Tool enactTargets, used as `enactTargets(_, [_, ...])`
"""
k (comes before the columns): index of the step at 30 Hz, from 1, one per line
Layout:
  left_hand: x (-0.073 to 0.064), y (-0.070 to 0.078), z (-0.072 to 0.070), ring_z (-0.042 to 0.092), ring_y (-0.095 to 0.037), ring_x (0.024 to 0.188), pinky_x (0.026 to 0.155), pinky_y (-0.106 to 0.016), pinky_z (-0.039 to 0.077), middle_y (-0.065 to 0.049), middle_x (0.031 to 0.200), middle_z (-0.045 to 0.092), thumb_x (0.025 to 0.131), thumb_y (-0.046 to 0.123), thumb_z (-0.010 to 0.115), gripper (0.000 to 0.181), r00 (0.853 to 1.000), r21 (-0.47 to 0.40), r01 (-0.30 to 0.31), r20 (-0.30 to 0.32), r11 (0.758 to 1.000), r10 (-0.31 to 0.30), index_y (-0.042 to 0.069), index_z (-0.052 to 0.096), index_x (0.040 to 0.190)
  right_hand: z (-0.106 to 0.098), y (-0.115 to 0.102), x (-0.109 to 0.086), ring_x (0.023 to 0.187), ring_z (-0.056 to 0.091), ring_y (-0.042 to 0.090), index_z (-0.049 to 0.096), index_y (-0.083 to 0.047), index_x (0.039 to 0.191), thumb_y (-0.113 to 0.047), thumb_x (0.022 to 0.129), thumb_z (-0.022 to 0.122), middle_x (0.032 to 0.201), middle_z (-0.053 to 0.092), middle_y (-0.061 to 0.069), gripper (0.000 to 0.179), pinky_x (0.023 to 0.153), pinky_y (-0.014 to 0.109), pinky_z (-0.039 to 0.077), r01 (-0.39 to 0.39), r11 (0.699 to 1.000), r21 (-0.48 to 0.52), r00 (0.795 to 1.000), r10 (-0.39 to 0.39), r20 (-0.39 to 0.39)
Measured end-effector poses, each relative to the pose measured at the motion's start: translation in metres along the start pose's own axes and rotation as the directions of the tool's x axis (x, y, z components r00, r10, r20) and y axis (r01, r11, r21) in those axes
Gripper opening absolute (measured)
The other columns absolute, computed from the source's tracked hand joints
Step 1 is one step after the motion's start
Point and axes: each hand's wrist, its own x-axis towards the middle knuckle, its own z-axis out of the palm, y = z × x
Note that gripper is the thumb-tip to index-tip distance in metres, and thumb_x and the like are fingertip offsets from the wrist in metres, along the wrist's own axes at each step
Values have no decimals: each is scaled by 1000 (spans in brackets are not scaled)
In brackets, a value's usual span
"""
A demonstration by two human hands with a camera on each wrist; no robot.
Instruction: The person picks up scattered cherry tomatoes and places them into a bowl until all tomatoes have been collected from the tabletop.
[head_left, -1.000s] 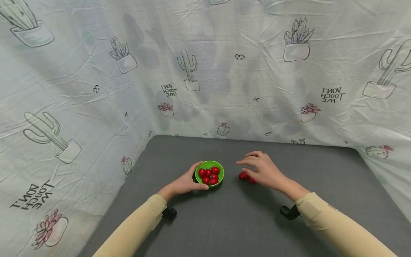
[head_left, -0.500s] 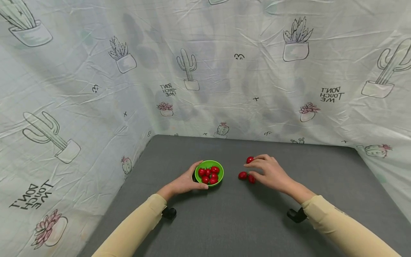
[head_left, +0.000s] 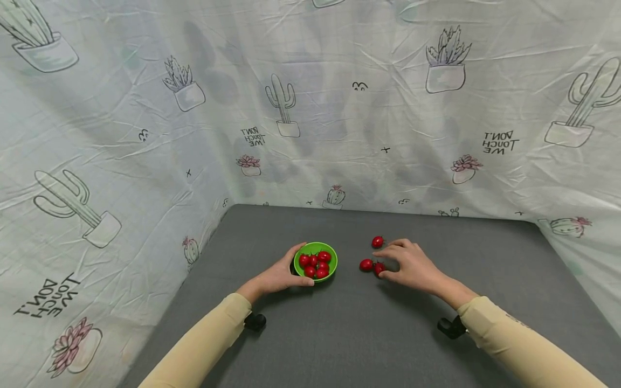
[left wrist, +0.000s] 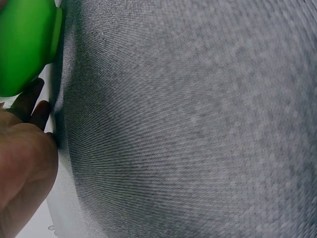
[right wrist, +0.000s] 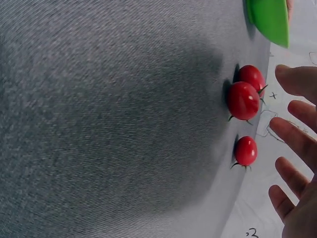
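My left hand [head_left: 277, 276] grips a green bowl [head_left: 335, 268], its thumb along the near rim and the other fingers around the left side. Several small red tomatoes [head_left: 314, 261] with green stems lie in that bowl. To its right, two more tomatoes [right wrist: 242, 100] sit close together on the dark table, and a third tomato [head_left: 378, 242] lies a little farther back. Over this group hovers my right hand [head_left: 412, 267], fingers spread and slightly bent, with nothing between them. Its thumb overlaps the right one of the near pair in the head view.
The dark grey table [head_left: 310, 334] is backed by a pale curtain [head_left: 315, 108] printed with potted cacti, which also runs along its left side. Black wrist camera mounts [head_left: 451, 327] hang under both sleeves.
My right hand has moved right and a little nearer to me, uncovering the far tomato and more of the near pair. The left hand and the bowl have stayed in place.
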Motion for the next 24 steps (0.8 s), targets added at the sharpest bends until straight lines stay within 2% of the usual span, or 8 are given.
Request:
enactTargets(14, [-1,2,-2,28,-28,149,115,-58,27,-5,164,26,84,42,86,103,1000,14,-2,5,1000,2,31,20,163,15,9,0,124,51,38,73,-14,129,-35,81,89,124,70,6,55,97,64,38,-88,994,-59,995,91,46])
enactTargets(24, [0,0,-1,28,-27,149,116,-58,27,-5,164,26,84,41,86,104,1000,2,-5,9,1000,5,29,19,164,17,8,-1,122,52,41,74,-11,126,-34,81,89,117,71,5,53,97,68,37,-140,990,-5,990,140,25])
